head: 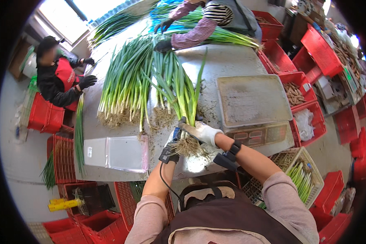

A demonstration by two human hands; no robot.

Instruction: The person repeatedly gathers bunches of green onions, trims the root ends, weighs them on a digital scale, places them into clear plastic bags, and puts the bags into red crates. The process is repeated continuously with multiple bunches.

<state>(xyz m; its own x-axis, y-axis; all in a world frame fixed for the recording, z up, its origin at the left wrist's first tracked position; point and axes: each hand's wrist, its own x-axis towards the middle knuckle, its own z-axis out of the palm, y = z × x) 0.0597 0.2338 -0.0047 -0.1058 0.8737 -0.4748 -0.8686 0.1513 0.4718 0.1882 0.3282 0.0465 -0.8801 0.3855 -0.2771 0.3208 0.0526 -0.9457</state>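
A bunch of green onions (pixel 186 88) stands out from between my gloved hands near the front of the metal table, its tangled roots towards me. My left hand (pixel 173 138) grips the white stem ends from the left side. From the right, my right hand (pixel 202 132) closes around the same stems. More green onions (pixel 125 82) lie in a wide row to the left, leaves pointing away and roots nearer. Beyond the bunch, a co-worker's dark-gloved hand (pixel 163 45) rests at the leaves.
The metal table (pixel 238 61) carries a flat scale (pixel 253 100) on the right and clear plastic bags (pixel 126 152) at the front left. Another co-worker (pixel 59 73) stands at the left edge. A beige crate (pixel 315 183) of green onions sits low right; red crates surround the table.
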